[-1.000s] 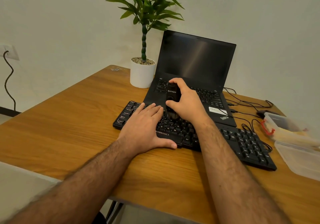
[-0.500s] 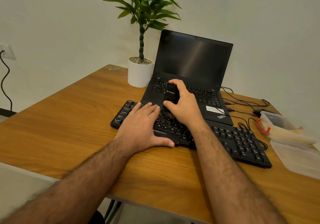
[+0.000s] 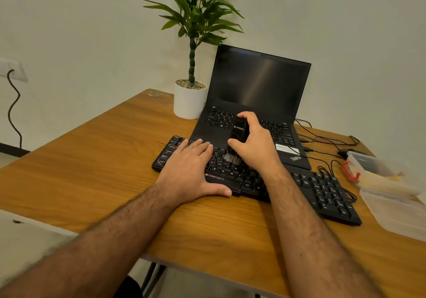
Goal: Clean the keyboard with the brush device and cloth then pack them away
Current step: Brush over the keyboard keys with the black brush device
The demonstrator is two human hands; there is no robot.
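Blurred container (image 3: 378,173); kbd (image 3: 327,191) part-hidden

An open black laptop (image 3: 258,90) with a dark screen stands just beyond the right hand (image 3: 255,145), on a wooden table (image 3: 92,170). A potted plant (image 3: 191,99) in a white pot sits beyond the left hand (image 3: 191,170), beside the laptop. Clear plastic containers (image 3: 387,182) lie well right of the right hand, with black cables (image 3: 322,138) and a mouse (image 3: 344,152) beyond them. A wall socket (image 3: 11,71) is far left
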